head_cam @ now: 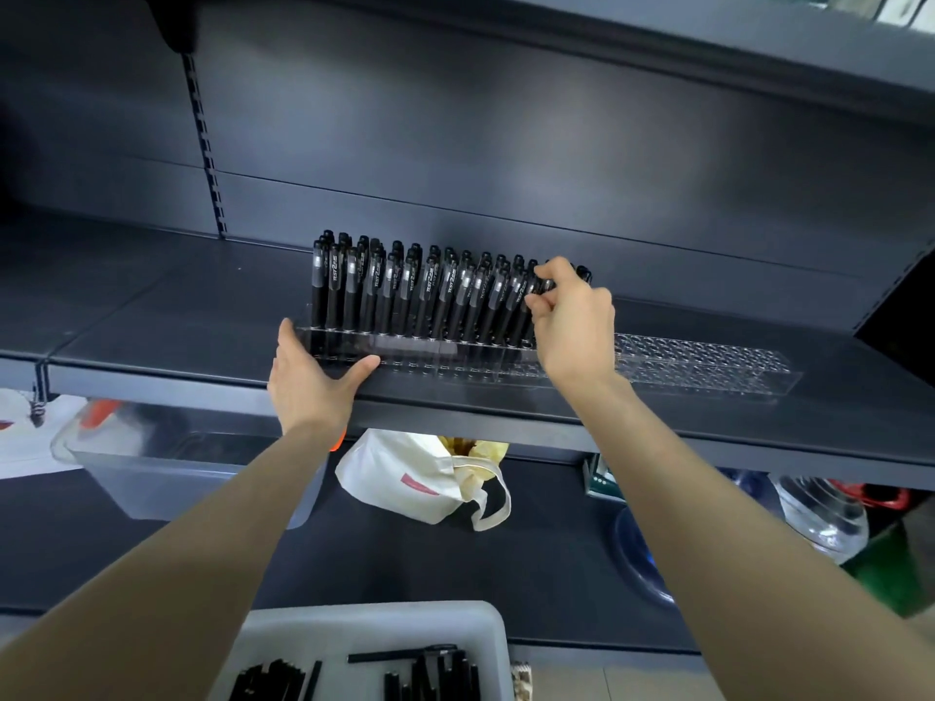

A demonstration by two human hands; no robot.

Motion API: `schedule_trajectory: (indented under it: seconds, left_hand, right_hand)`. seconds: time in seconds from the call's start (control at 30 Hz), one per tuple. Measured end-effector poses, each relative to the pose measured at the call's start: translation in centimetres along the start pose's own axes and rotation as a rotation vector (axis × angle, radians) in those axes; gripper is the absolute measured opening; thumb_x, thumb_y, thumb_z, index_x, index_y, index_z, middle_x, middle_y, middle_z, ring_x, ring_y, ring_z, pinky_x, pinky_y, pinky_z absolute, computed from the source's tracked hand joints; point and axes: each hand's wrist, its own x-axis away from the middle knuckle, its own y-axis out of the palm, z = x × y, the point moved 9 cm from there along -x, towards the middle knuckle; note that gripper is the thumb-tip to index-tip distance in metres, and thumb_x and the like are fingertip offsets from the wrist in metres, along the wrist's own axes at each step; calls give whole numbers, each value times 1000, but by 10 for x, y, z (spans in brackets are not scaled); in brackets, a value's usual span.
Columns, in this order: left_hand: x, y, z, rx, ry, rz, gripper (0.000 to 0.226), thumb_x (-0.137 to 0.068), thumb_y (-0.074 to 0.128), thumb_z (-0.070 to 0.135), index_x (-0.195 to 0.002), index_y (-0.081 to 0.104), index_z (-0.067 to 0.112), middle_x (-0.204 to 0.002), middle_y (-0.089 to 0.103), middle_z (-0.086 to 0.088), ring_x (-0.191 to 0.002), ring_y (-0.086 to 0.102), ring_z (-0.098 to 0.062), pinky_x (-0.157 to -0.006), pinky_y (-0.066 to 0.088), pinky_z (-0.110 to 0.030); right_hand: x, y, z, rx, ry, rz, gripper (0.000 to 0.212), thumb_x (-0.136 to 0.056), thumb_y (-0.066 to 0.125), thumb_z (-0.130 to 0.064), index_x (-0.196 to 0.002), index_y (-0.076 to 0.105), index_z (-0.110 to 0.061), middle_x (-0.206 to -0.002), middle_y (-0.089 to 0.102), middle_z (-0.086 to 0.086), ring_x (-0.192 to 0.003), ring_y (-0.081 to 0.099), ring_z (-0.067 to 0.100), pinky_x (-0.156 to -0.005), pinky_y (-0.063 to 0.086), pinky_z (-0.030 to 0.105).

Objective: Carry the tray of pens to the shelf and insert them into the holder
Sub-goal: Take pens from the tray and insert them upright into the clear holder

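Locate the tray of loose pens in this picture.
The tray lies at the bottom centre of the head view, between the left forearm and the right forearm, below the shelf that bears the holder.

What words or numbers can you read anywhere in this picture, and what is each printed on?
"TEST 2": white print along the barrels of the black pens standing in the clear holder; the characters after it are too small to read.
Red mark on the white bag: too blurred to read.
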Motion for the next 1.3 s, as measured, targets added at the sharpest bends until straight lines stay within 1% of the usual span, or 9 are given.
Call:
schedule_trajectory:
  seconds: [0.2,0.43,0.57,0.67,0.8,0.97,1.1,1.2,1.3]
  left_hand:
    - [11,-6,-3,-19,39,-100,99,-79,73,35,-149,7,6,-152,22,-12,-140,22,-27,-115,22,-40]
    - [92,-45,-54,-283,214,-190,64,-88,63,28,-140,35,2,-149,30,-11,-135,31,-28,-105,33,-47]
    - [149,-68,-133,-388,70,-320,50,-89,61,22,-131,45,2,-132,45,-15,-121,44,-36,-96,39,-47]
    - [192,-84,-190,-412,-85,-380,46,-91,57,21,-131,45,3,-131,44,-16,-121,42,-35,-98,37,-44]
    - [234,-98,-230,-396,-141,-384,49,-89,58,15,-133,43,-1,-130,41,-19,-122,33,-25,-102,31,-37]
    - [255,-102,-263,-368,-196,-404,50,-94,51,23,-136,39,-1,-129,47,-25,-118,46,-40,-96,44,-50]
    - [263,-98,-269,-290,-251,-417,55,-96,46,24,-145,29,5,-137,44,-21,-126,41,-37,-100,38,-44]
    - [267,-97,-270,-261,-271,-409,59,-97,39,35,-148,21,10,-142,40,-19,-129,39,-34,-98,40,-40]
    - [267,-97,-272,-271,-282,-413,58,-99,41,31,-149,18,13,-145,37,-16,-129,39,-33,-96,41,-40]
  right_hand:
    - [23,-7,0,-31,39,32,33,-95,51,-12,-128,50,-14,-90,69,14,-89,61,31,-82,49,38]
    - [111,45,-7,-194,94,-89,30,-92,57,-14,-123,54,-12,-96,70,6,-87,63,22,-81,48,33]
    - [188,101,-3,-255,170,-234,23,-91,57,-12,-114,59,-13,-91,68,6,-80,62,18,-76,47,32]
    - [256,149,4,-259,240,-377,23,-90,57,-13,-113,60,-12,-90,68,6,-83,63,23,-76,49,32]
    - [345,206,13,-256,373,-607,19,-91,55,-10,-109,61,-8,-91,67,8,-85,63,24,-76,48,30]
    - [423,257,20,-245,555,-861,18,-92,59,-18,-106,59,-7,-97,66,7,-88,62,21,-75,47,26]
    - [453,276,22,-301,773,-919,28,-89,63,-21,-112,56,-7,-100,64,6,-93,61,20,-70,41,22]
    - [460,284,17,-191,763,-957,29,-87,65,-25,-110,59,-9,-103,65,7,-97,61,23,-69,37,21]
    - [464,290,18,-115,757,-982,11,-85,66,-25,-84,58,-17,-87,61,6,-87,60,25,-66,36,24]
